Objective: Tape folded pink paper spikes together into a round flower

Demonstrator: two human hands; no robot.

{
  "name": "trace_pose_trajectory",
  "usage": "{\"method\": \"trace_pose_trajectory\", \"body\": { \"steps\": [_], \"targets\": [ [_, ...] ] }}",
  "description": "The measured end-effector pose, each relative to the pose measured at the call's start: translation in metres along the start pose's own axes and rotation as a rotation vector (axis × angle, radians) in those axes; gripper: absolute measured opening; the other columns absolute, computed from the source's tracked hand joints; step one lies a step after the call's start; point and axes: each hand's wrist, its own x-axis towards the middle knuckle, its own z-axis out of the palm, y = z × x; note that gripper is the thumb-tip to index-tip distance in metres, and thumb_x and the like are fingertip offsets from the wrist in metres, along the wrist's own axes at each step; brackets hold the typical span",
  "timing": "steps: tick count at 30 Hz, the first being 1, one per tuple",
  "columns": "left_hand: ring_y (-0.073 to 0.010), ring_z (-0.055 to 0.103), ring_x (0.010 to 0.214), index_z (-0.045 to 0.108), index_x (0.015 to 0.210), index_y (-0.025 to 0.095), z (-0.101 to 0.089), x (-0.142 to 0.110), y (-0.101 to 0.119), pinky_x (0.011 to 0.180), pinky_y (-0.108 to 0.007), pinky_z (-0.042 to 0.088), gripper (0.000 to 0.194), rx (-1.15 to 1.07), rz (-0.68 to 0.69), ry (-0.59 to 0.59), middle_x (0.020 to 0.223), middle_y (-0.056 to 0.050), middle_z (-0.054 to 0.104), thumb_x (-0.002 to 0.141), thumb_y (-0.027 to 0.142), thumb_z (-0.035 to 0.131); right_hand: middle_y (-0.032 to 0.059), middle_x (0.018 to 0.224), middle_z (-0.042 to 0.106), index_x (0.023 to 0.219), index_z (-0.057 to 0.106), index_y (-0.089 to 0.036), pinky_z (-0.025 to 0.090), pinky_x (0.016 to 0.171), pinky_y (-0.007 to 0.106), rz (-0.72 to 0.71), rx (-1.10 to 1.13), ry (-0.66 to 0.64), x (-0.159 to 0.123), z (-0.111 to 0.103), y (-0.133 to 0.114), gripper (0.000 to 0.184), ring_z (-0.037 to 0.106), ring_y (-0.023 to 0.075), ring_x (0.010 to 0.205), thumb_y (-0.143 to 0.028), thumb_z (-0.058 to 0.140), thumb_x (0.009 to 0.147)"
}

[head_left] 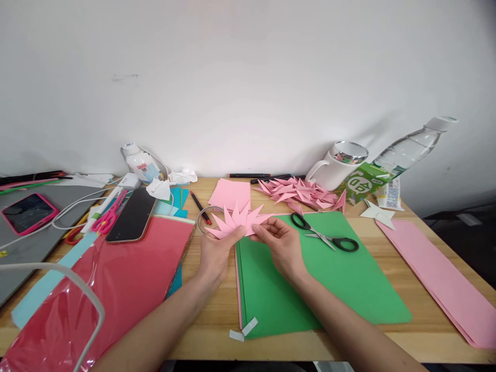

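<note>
A fan of pointed pink folded-paper pieces (237, 218) is held up between both hands at the middle of the table. My left hand (219, 250) grips its lower left side, thumb on the front. At the right end, my right hand (281, 242) pinches a pink point between thumb and fingers. Below and to the right lies a green paper sheet (310, 284) with black-handled scissors (325, 236) resting partly open on it. Behind the hands are a stack of pink paper squares (231, 192) and a pile of pink folded pieces (300, 191).
A red sheet in clear plastic (132, 268), a black phone (132, 214) and pink scissors (110, 214) lie left. A white mug (335, 168), a green carton (362, 183) and a tilted water bottle (413, 147) stand back right. Long pink paper (437, 279) lies right.
</note>
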Motion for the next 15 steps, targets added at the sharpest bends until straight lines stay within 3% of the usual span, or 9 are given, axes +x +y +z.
{"method": "trace_pose_trajectory", "body": {
  "steps": [7, 15],
  "targets": [
    [-0.0175, 0.067, 0.079, 0.067, 0.093, 0.017, 0.0009, -0.0001, 0.0, 0.075, -0.03, 0.054, 0.046, 0.024, -0.016, 0.043, 0.093, -0.004, 0.073, 0.05, 0.016, 0.084, -0.001, 0.063, 0.065, 0.064, 0.058, -0.018, 0.058, 0.063, 0.029, -0.022, -0.018, 0.012, -0.0014, 0.0009, -0.0016, 0.038, 0.062, 0.0135, 0.059, -0.036, 0.087, 0.048],
    [-0.0208, 0.067, 0.087, 0.067, 0.096, 0.016, 0.0003, -0.0006, -0.0035, 0.084, -0.035, 0.053, 0.05, 0.009, -0.033, 0.019, 0.099, -0.007, 0.073, 0.05, 0.017, 0.085, -0.0032, 0.06, 0.061, 0.063, 0.054, -0.018, 0.055, 0.06, 0.027, -0.019, -0.023, -0.007, 0.0, -0.0003, 0.002, 0.04, 0.06, 0.0121, 0.056, -0.032, 0.088, 0.046]
  ]
}}
